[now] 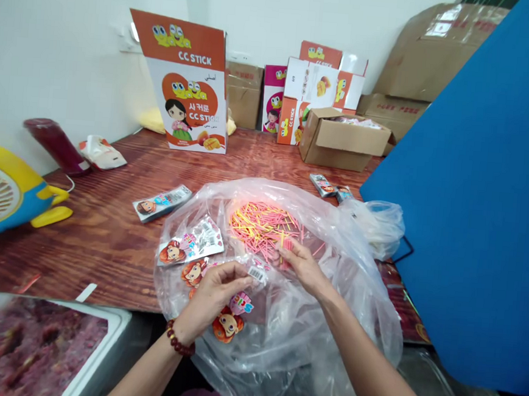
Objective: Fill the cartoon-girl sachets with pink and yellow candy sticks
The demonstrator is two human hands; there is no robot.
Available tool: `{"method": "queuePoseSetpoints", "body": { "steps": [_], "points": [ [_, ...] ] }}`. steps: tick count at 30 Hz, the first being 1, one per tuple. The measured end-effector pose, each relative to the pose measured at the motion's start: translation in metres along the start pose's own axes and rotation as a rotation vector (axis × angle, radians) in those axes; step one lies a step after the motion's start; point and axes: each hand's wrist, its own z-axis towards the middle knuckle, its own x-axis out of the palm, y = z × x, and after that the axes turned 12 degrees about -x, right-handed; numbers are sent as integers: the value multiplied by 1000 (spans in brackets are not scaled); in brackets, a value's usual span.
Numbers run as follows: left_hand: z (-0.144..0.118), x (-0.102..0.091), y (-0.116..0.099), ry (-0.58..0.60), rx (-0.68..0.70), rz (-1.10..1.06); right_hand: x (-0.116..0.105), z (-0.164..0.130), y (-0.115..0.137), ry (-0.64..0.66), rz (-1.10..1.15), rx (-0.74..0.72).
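Observation:
A large clear plastic bag (pixel 350 278) lies spread over the table's front edge, with a heap of thin pink and yellow sticks (pixel 262 225) in it. My left hand (pixel 218 295), with a beaded bracelet at the wrist, pinches the top of a clear printed pouch (pixel 237 306) that shows a cartoon girl and a barcode. My right hand (pixel 300 263) closes round a small bunch of pink sticks (pixel 287 248) at the heap's near right side. Beside my left hand, a silvery printed pouch (pixel 192 241) rests on the bag.
Stacked pouches (pixel 161 203) lie left of the bag. A CC Stick box (pixel 192 95) and an open carton (pixel 342 140) stand behind. At left are a yellow-blue fan (pixel 12 196) and a foam box (pixel 114 326). A blue panel (pixel 483 209) blocks the right side.

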Motion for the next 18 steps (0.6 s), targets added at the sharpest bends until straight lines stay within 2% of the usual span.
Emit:
{"method": "queuePoseSetpoints", "body": {
  "steps": [3, 5, 9, 12, 15, 18],
  "points": [
    [2, -2, -4, -6, 16, 74, 16, -5, 24, 163, -14, -49],
    [4, -6, -3, -19, 32, 123, 21, -8, 33, 237, -168, -120],
    [7, -11, 3, -16, 72, 196, 25, -15, 35, 313, -564, -333],
    [8, -11, 6, -10, 67, 203, 27, -18, 30, 363, -702, -436],
    [9, -9, 7, -41, 63, 254, 28, -20, 28, 380, -777, -454],
    [9, -6, 6, -61, 67, 315, 26, -21, 30, 345, -717, -393]
  ]
}}
